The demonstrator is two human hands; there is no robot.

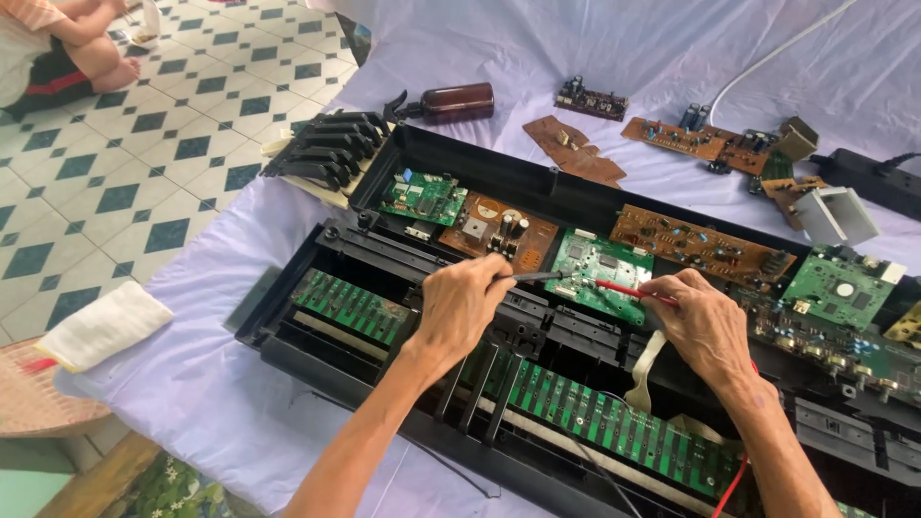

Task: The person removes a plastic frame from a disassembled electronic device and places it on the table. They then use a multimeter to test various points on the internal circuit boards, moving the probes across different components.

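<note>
An opened black electronic keyboard case (288, 317) lies on a white cloth, its circuit boards exposed. My left hand (460, 307) grips a black test probe (537, 276) with its tip at a green circuit board (600, 269) in the middle of the case. My right hand (700, 321) holds a red test probe (624, 290), whose tip touches the same board close to the black one. Red and black leads trail toward me. A long green key-contact board (614, 422) runs along the case's near side below my hands.
A brown board (696, 245) and more green boards (835, 288) sit in the case at right. A set of black keys (326, 153), a brown bottle (456, 101) and loose boards (576, 149) lie on the cloth. A white cloth pad (101, 326) rests at left. Another person sits on the tiled floor (67, 48).
</note>
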